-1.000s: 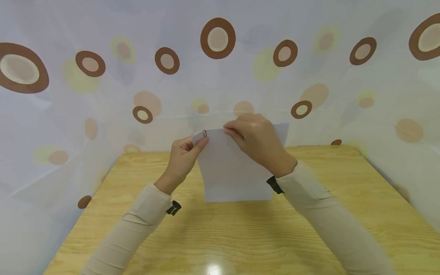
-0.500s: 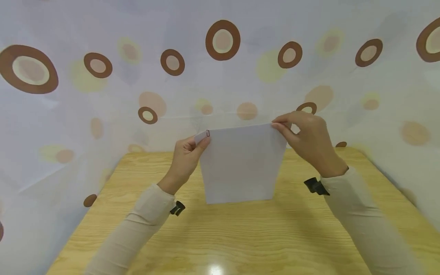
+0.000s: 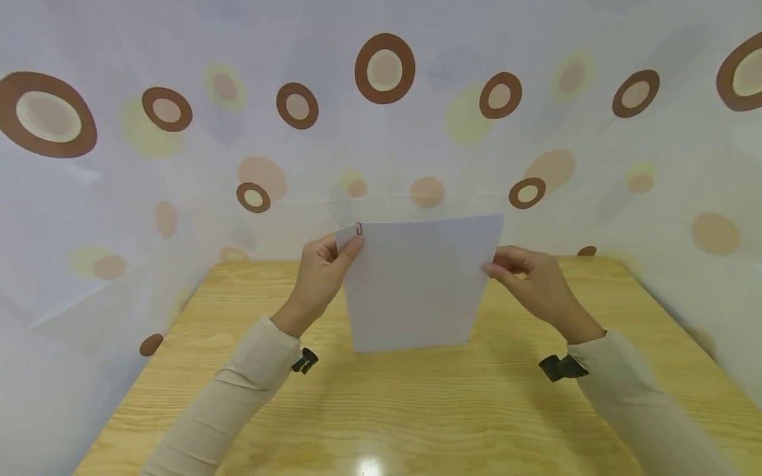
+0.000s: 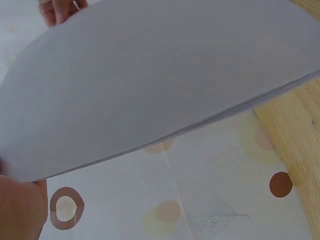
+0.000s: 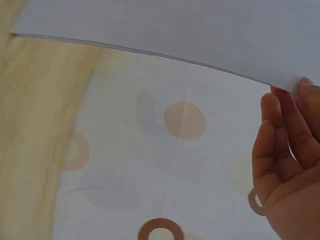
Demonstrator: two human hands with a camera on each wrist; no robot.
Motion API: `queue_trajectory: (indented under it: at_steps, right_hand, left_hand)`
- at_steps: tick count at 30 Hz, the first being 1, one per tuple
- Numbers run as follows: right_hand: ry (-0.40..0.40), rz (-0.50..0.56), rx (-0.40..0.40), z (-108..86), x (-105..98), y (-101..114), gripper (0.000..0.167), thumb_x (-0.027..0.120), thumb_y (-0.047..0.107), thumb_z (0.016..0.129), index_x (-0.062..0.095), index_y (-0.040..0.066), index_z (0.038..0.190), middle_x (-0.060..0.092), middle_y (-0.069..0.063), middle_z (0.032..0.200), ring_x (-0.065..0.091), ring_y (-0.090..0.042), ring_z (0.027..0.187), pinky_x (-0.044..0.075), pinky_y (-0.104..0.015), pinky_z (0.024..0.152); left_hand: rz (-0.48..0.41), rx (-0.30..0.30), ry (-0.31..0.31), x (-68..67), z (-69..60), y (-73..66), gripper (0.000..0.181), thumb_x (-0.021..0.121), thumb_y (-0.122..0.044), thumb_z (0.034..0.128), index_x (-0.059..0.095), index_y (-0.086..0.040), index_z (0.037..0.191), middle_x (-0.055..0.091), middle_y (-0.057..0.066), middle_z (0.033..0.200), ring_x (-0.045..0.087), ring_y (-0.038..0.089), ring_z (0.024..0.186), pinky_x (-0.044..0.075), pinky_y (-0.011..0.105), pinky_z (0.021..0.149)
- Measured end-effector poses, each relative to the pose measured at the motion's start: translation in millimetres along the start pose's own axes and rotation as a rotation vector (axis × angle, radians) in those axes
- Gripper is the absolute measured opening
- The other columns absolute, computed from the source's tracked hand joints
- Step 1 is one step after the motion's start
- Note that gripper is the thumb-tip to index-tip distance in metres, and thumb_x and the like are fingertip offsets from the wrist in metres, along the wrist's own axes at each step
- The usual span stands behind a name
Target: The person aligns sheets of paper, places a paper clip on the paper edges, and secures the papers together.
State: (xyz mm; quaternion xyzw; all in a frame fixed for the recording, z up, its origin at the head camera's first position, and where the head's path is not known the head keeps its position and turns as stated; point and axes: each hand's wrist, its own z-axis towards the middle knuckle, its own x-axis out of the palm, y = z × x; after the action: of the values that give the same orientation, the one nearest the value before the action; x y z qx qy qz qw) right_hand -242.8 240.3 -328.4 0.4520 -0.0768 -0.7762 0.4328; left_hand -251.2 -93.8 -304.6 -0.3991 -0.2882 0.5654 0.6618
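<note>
A small stack of white paper sheets [image 3: 417, 284] stands upright over the table, with its layered edge showing in both wrist views. My left hand [image 3: 318, 274] pinches the upper left corner, thumb in front. Beside that thumb, a dark red paper clip [image 3: 359, 229] sits on the top edge. My right hand [image 3: 532, 284] pinches the right edge below the upper corner, its thumb on the near face. In the right wrist view, the other fingers [image 5: 272, 150] of that hand lie behind the sheets' edge.
The wooden table [image 3: 381, 410] spreads under both arms. A white sheet [image 3: 440, 152] patterned with brown rings and pale spots hangs behind it and along both sides. Dark straps [image 3: 562, 367] show at both cuffs.
My right hand has moved right along the top edge to the upper right corner, then down onto the right edge. The left hand keeps its hold on the paper by the clip.
</note>
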Motion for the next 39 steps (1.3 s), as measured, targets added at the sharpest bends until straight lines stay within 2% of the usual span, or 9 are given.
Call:
queue_trajectory:
  at_steps: [10,19,25,27,28,30,32,36,39]
  right_hand:
    - [0.149,0.02,0.001,-27.7,39.8,-29.3,0.01,0.065,0.008,0.091,0.071,0.012,0.085,0.068,0.003,0.081,0.063,-0.01,0.072,0.054,-0.028,0.066]
    - [0.311,0.05,0.053,-45.2,55.1,-43.5,0.016,0.059,0.01,0.095,0.068,0.008,0.082,0.069,-0.007,0.079,0.055,-0.007,0.059,0.046,-0.024,0.053]
    - [0.366,0.058,0.112,-49.2,60.5,-45.4,0.02,0.056,0.012,0.097,0.067,0.003,0.082,0.068,-0.011,0.076,0.032,-0.001,0.046,0.035,-0.022,0.044]
    - [0.39,0.045,0.13,-50.4,63.2,-45.4,0.022,0.055,0.013,0.098,0.067,0.002,0.082,0.069,-0.011,0.077,0.034,-0.001,0.046,0.036,-0.022,0.045]
    - [0.4,0.037,0.133,-51.0,64.4,-45.4,0.023,0.055,0.013,0.098,0.067,0.002,0.082,0.069,-0.011,0.077,0.036,-0.002,0.046,0.037,-0.022,0.046]
    - [0.411,0.025,0.134,-51.6,66.1,-44.6,0.024,0.054,0.012,0.098,0.067,0.001,0.082,0.069,-0.011,0.079,0.04,-0.003,0.047,0.039,-0.023,0.047]
    - [0.411,0.018,0.123,-51.7,67.3,-43.3,0.025,0.053,0.012,0.099,0.067,0.001,0.081,0.069,-0.011,0.078,0.046,-0.005,0.05,0.041,-0.023,0.048]
    - [0.412,0.017,0.122,-50.7,68.2,-39.8,0.028,0.052,0.013,0.099,0.065,0.003,0.077,0.068,-0.007,0.073,0.045,-0.004,0.048,0.039,-0.022,0.046]
    - [0.416,0.045,0.137,-50.6,68.5,-37.7,0.028,0.051,0.014,0.1,0.063,0.005,0.076,0.064,-0.005,0.067,0.037,-0.002,0.045,0.035,-0.022,0.044]
  left_hand:
    - [0.101,-0.139,0.147,-7.5,-19.9,30.2,0.035,0.048,-0.017,0.1019,0.053,0.004,0.129,0.064,0.022,0.118,0.065,0.026,0.105,0.051,0.038,0.091]
    - [0.215,-0.245,0.337,-11.9,-48.0,67.8,0.043,0.035,-0.017,0.1059,0.035,0.004,0.143,0.044,0.021,0.144,0.041,0.034,0.133,0.035,0.048,0.108]
    - [0.314,-0.399,0.484,-16.3,-58.3,86.2,0.046,0.033,-0.018,0.1062,0.029,-0.003,0.149,0.048,0.022,0.138,0.047,0.034,0.126,0.046,0.049,0.096]
    - [0.33,-0.464,0.511,-17.1,-61.8,90.5,0.045,0.035,-0.017,0.1059,0.031,-0.004,0.148,0.06,0.018,0.111,0.059,0.028,0.1,0.052,0.041,0.082]
    - [0.35,-0.479,0.524,-17.7,-63.7,91.9,0.044,0.035,-0.018,0.1058,0.032,-0.004,0.148,0.061,0.016,0.109,0.059,0.024,0.1,0.052,0.039,0.082]
    - [0.375,-0.532,0.54,-18.1,-66.5,93.7,0.041,0.035,-0.021,0.1059,0.04,0.0,0.141,0.055,0.007,0.08,0.052,0.016,0.07,0.048,0.032,0.063]
    - [0.388,-0.546,0.544,-17.5,-67.4,94.9,0.04,0.033,-0.025,0.1063,0.049,0.002,0.131,0.055,0.004,0.076,0.044,0.012,0.062,0.042,0.03,0.059]
    - [0.355,-0.532,0.549,-16.3,-68.2,95.7,0.046,0.029,-0.032,0.1066,0.056,0.003,0.118,0.066,0.009,0.1,0.061,0.016,0.086,0.051,0.035,0.078]
    - [0.289,-0.518,0.551,-16.9,-69.5,95.7,0.047,0.028,-0.032,0.1068,0.054,0.003,0.126,0.065,0.014,0.115,0.063,0.025,0.105,0.051,0.04,0.091]
